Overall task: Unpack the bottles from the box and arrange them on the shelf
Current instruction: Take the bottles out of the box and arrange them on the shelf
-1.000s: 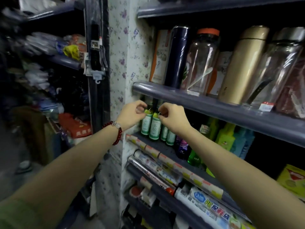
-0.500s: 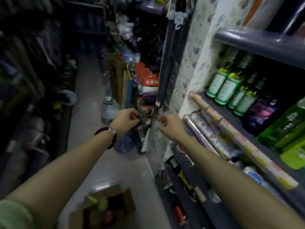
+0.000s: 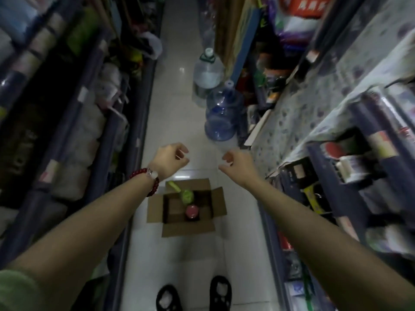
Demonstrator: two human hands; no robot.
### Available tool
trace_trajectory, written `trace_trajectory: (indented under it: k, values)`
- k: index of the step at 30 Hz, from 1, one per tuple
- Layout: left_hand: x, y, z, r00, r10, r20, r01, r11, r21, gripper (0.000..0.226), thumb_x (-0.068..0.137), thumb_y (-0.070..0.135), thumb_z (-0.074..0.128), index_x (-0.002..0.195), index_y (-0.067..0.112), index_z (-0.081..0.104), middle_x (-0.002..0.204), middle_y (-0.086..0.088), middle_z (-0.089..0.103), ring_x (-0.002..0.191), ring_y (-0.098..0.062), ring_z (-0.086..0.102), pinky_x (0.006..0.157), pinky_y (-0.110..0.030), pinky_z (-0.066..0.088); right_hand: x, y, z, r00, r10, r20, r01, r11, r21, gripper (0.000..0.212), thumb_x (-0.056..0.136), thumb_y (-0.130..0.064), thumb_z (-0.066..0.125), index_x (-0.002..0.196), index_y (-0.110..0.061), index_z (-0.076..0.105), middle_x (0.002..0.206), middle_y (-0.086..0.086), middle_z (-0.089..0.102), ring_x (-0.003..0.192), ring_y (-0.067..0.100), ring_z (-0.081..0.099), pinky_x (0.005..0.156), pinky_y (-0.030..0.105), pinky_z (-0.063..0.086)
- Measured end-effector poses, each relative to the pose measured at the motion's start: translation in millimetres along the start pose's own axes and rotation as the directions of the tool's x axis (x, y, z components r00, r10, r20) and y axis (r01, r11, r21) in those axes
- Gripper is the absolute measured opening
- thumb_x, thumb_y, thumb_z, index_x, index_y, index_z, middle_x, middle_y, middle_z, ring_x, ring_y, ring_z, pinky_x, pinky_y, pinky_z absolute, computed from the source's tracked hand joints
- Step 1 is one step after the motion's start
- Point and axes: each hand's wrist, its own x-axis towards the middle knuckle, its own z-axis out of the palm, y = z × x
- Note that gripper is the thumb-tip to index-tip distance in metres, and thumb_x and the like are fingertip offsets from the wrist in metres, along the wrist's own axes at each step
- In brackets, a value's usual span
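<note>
Cardboard, brown and plain, makes up the one box [image 3: 187, 208] on the floor, its four flaps folded outward. It lies below and between the two hands, nearer the person than either. Inside it two bottles show: one green bottle [image 3: 186, 195] lying tilted against the far wall, its neck over the rim, and one with a round pink-red cap [image 3: 191, 211] seen from above (the rest of that one is hidden in shadow). Beyond the hands stand two big water jugs, a clear one [image 3: 207, 75] farther off and a blue one [image 3: 221, 113] just ahead of the right hand.

White glossy tiles cover the floor [image 3: 179, 254] of a narrow shop aisle. Shelves run along both sides: dim, blurred goods to the left of the left hand, and a shelf unit [image 3: 359, 176] with flowered lining and taped rolls to the right of the right hand. Two dark shoes [image 3: 195, 295] show at the bottom edge.

Both arms reach forward over the box. The left hand [image 3: 170, 160], with a red bead bracelet [image 3: 149, 179] at the wrist, has loosely curled fingers and holds nothing. The right hand [image 3: 238, 164] is likewise loosely curled and empty.
</note>
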Motion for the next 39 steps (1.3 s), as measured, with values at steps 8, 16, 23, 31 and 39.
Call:
trace_trajectory:
  k: [8,16,23,31,39]
  values:
    - [38.1,-126.9,129.9,0.998,-0.056,-0.028,0.055,0.997,-0.058,0.032,0.090,0.031,0.060,0.118,0.015,0.062,0.117,-0.003,0.063,0.109,-0.019,0.058,0.083,-0.024,0.041,38.1,100.2,141.6,0.999,-0.048,0.013,0.048,0.999,0.006,0.040,0.086,-0.033,0.067,0.119,-0.010,0.061,0.116,0.009,0.062,0.103,0.022,0.059,0.083,0.027,0.046]
    - [81.2,-244.4,247.5,0.998,-0.053,-0.046,0.051,0.998,-0.045,0.042,0.091,0.037,0.057,0.127,0.016,0.058,0.125,-0.004,0.061,0.109,-0.018,0.056,0.084,-0.021,0.038,79.8,194.4,294.3,0.998,-0.051,0.023,0.050,0.998,0.049,0.040,0.085,-0.037,0.069,0.114,-0.011,0.060,0.106,0.003,0.059,0.096,0.017,0.058,0.069,0.018,0.044]
    - [116.9,-315.5,318.3,0.998,-0.041,-0.048,0.034,0.992,-0.123,0.045,0.095,0.039,0.048,0.135,0.017,0.050,0.138,-0.005,0.052,0.125,-0.021,0.048,0.090,-0.019,0.032,110.6,245.2,397.6,0.998,-0.056,0.029,0.052,0.990,0.131,0.056,0.083,-0.040,0.071,0.127,-0.010,0.054,0.122,0.007,0.057,0.111,0.019,0.055,0.085,0.022,0.043]
    - [156.3,-374.4,381.1,0.991,0.129,-0.019,-0.130,0.970,-0.204,0.048,0.099,0.045,0.027,0.146,0.032,0.032,0.159,0.007,0.016,0.148,-0.017,0.004,0.118,-0.038,0.006,124.8,286.3,480.7,0.999,-0.039,0.022,0.032,0.971,0.235,0.088,0.071,-0.054,0.076,0.142,-0.020,0.037,0.137,0.001,0.042,0.123,0.016,0.045,0.101,0.034,0.047]
    - [176.1,-398.8,405.8,0.975,0.217,-0.049,-0.222,0.949,-0.226,0.050,0.097,0.048,0.030,0.145,0.034,0.035,0.160,0.012,0.006,0.148,-0.020,-0.001,0.119,-0.048,0.010,125.4,307.7,512.9,0.994,-0.092,-0.063,0.107,0.942,0.318,0.088,0.066,-0.054,0.079,0.139,-0.027,0.037,0.135,-0.006,0.045,0.118,0.008,0.047,0.092,0.019,0.045]
